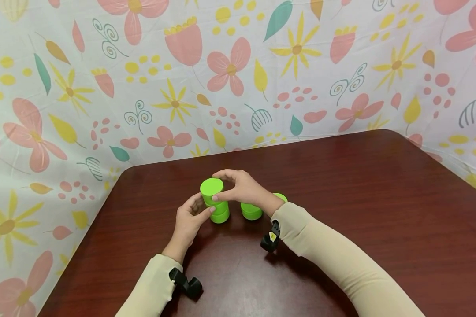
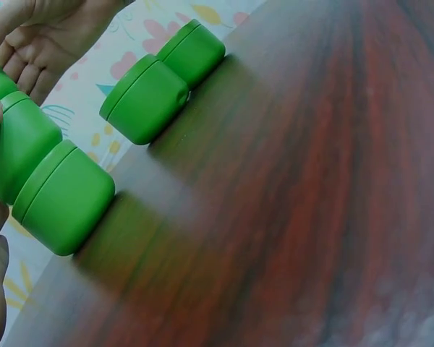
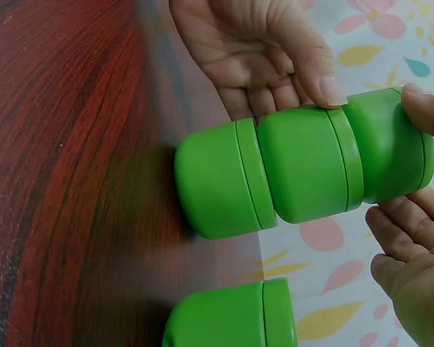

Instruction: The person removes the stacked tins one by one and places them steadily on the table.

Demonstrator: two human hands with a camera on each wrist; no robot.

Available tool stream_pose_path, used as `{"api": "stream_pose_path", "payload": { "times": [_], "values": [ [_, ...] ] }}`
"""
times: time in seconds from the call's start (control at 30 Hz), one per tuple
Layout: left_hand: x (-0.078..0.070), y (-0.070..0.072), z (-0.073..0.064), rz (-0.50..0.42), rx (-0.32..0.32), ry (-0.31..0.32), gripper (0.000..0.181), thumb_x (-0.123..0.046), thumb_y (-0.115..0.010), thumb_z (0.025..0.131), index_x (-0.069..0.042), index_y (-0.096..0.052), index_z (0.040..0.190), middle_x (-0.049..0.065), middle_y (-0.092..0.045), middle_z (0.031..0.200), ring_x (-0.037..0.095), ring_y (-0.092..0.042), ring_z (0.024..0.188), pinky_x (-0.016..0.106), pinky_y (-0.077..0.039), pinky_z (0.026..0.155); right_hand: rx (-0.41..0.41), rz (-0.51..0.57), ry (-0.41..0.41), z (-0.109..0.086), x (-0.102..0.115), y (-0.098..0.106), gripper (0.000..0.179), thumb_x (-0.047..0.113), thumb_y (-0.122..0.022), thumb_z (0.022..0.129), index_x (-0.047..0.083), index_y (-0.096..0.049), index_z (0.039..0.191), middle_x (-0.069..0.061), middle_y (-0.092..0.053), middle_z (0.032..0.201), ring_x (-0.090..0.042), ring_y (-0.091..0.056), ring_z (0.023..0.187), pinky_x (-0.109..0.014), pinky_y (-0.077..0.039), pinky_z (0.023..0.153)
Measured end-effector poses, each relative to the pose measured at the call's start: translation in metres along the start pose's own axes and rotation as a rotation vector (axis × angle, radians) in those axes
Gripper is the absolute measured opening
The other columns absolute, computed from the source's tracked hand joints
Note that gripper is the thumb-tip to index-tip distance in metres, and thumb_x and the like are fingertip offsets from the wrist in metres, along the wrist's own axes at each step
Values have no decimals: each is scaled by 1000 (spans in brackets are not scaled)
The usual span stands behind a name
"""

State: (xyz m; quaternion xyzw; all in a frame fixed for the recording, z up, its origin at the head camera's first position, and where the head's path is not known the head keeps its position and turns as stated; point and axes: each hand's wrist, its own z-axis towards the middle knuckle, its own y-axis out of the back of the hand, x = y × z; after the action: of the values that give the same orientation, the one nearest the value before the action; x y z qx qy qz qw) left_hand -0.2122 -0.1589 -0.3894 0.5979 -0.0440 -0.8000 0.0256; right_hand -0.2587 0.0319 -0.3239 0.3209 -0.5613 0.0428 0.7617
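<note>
Three green lidded round jars stand stacked on the table. My right hand (image 1: 247, 190) holds the top jar (image 3: 385, 144) from the right, thumb on its near side and fingers around the back. Lower down, my left hand (image 1: 187, 222) cups the stack from the left. Its thumb presses near the lid of the middle jar (image 3: 304, 165), with the fingers curling behind. The bottom jar (image 2: 66, 202) rests on the tabletop. In the right wrist view the stack looks slightly uneven, each jar a little offset from the one below.
To the right of the stack, a green jar (image 1: 251, 212) stands on the dark wood table (image 1: 365, 185). Another green jar (image 1: 280, 197) is just behind it, partly covered by my right wrist. A flower-patterned cloth (image 1: 230, 110) hangs along the table's back and left edges.
</note>
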Motion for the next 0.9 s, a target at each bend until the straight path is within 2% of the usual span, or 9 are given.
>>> {"api": "stream_pose_path", "payload": {
  "times": [0.13, 0.4, 0.6, 0.9],
  "values": [
    [0, 0, 0, -5, -4, -7, 44, 0, -70, 80, 0, -57, 121, 20, -62, 117, 18, -60, 106, 23, -48, 88, -5, 1, 0, 0, 0, 0, 58, 26, -77, 75, 14, -54, 127, -1, -54, 130, -17, -45, 126, -41, -41, 99],
    [1, 0, 0, -6, -11, -19, 43, 0, -70, 79, 1, -58, 121, 21, -62, 115, 15, -61, 103, 24, -48, 87, -7, -2, 6, 0, 1, 0, 57, 24, -78, 75, 12, -55, 126, -2, -55, 129, -19, -46, 125, -43, -40, 100],
    [0, -1, 0, -6, -11, -15, 43, 0, -70, 79, 1, -58, 121, 21, -62, 116, 16, -61, 104, 23, -48, 87, -15, 34, -8, 0, 2, 0, 58, 24, -78, 74, 14, -55, 126, -2, -54, 130, -18, -45, 125, -42, -40, 100],
    [0, -1, 0, 4, -25, 2, 43, -1, -71, 79, -1, -58, 121, 19, -62, 117, 16, -59, 107, 25, -48, 88, -53, 69, -8, -7, 5, 13, 55, 20, -77, 76, 12, -56, 125, -2, -56, 127, -19, -48, 123, -42, -43, 96]
  ]
}}
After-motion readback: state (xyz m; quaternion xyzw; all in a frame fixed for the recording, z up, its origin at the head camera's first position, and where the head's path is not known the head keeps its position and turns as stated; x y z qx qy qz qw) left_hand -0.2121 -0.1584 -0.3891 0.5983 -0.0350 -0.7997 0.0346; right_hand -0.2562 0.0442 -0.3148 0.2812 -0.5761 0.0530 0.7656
